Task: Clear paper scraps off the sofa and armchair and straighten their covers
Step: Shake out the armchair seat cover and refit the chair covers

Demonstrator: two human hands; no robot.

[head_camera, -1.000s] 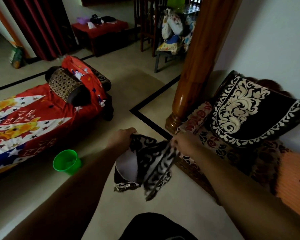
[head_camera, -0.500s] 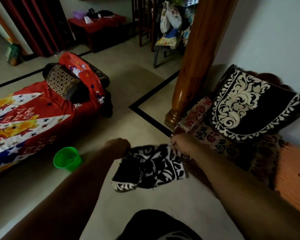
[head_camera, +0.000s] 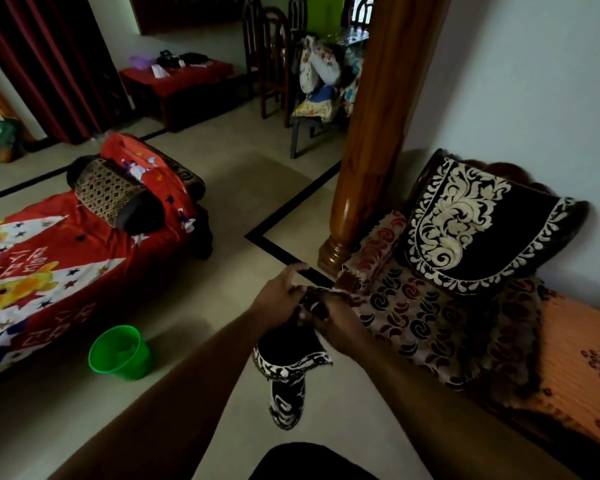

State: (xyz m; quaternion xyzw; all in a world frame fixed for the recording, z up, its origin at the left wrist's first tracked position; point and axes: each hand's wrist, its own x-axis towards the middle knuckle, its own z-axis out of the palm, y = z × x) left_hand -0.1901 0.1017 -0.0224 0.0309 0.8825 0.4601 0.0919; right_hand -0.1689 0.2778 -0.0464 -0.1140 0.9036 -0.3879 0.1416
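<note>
Tiled living-room floor, wooden pillar, green bucket standing beside a red-covered sofa. Left hand and right hand are meeting, both pinching a black-and-white patterned cover, which is hanging folded over the floor just beside the armchair.

A bucket stands on the floor at eight o'clock, just before the sofa at nine. The armchair sits at three, a pillar behind it at one.
</note>
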